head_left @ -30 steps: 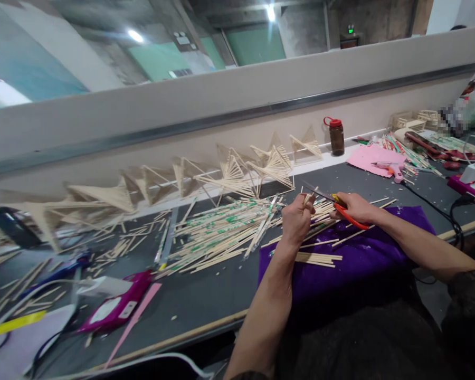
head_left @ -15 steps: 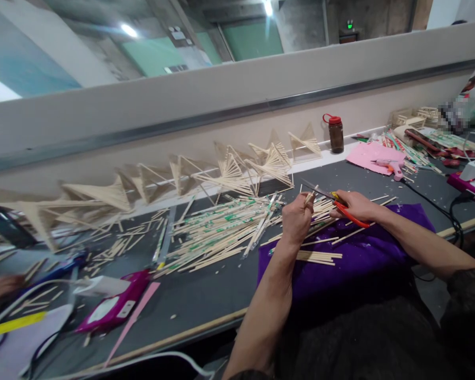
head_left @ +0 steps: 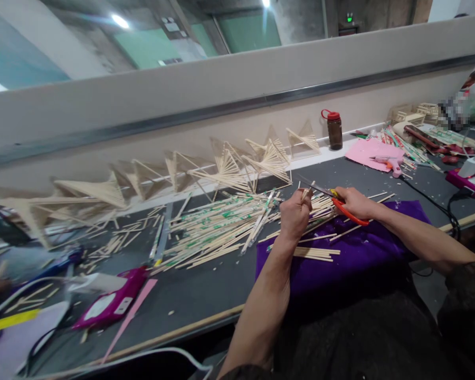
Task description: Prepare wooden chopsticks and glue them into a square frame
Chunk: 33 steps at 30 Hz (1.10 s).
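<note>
Nearest us on the purple cloth (head_left: 352,269) lies a short row of sticks (head_left: 316,254). Beyond it, our left hand (head_left: 296,214) pinches a thin stick (head_left: 312,187) beside the blades. Our right hand (head_left: 354,203) wraps the handles of the orange scissors (head_left: 339,204); whether the blades are parted we cannot tell. We seem to be trimming the stick, and a clean cut calls for a firm pinch, fingertips clear. Loose sticks (head_left: 320,207) crowd beneath and could snag us. Farther off are a stick pile (head_left: 221,227), a pink glue gun (head_left: 396,165), stick models (head_left: 267,164) and a bottle (head_left: 334,132).
</note>
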Tool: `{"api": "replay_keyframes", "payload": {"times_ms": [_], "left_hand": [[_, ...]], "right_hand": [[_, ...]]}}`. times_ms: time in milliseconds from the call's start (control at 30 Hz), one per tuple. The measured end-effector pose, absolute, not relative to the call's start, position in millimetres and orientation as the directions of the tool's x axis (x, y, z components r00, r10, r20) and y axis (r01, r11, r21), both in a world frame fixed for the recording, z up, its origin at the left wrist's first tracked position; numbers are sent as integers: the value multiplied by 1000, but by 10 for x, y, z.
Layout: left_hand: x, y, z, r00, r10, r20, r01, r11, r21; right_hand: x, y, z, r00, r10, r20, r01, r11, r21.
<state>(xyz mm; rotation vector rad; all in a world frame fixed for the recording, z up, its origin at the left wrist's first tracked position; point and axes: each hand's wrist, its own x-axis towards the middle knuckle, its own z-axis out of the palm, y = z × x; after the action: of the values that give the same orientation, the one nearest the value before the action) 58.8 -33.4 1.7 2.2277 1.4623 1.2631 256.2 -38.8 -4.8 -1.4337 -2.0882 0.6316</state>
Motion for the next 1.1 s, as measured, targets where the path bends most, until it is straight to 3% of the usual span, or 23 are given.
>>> {"api": "replay_keyframes", "payload": {"times_ms": [333,833,1100], "left_hand": [[604,-335,52,97,861,500,612,-448,652],[583,-329,42,177,808,562,644,-527,554],[588,-362,64,183,831,525,640,-506,578]], "right_hand": [[2560,-359,-64,-286,944,163,701,323,-636],[2585,-378,-25,-350,929,118,751,353,-557],[2591,-388,-32,-347,929,130,697,348,-627]]}}
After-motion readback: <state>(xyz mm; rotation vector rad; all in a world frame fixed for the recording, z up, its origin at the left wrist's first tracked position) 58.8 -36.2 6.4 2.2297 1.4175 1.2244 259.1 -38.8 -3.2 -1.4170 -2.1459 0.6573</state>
